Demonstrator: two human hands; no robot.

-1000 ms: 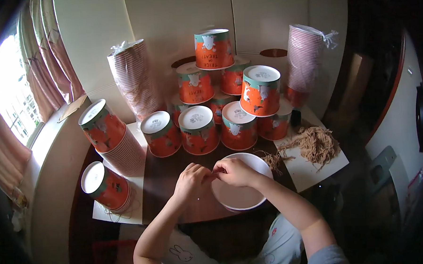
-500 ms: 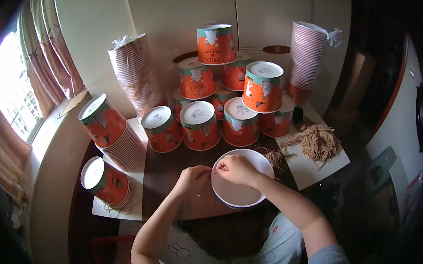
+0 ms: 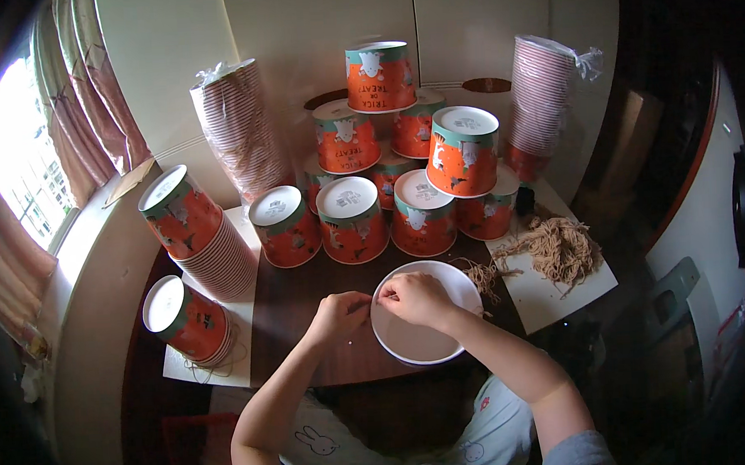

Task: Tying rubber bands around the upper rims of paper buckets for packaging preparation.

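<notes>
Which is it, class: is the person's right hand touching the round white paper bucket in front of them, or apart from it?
Touching. The head view shows the right hand resting on the near-left rim of the round white paper bucket, fingers curled over the edge.

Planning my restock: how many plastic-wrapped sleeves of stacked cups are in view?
2. One wrapped sleeve leans against the wall at back left; the other wrapped sleeve stands at back right. More may be hidden behind the orange tubs.

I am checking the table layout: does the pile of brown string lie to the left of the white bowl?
No, the brown string lies on white paper to the right of the white bowl.
</notes>
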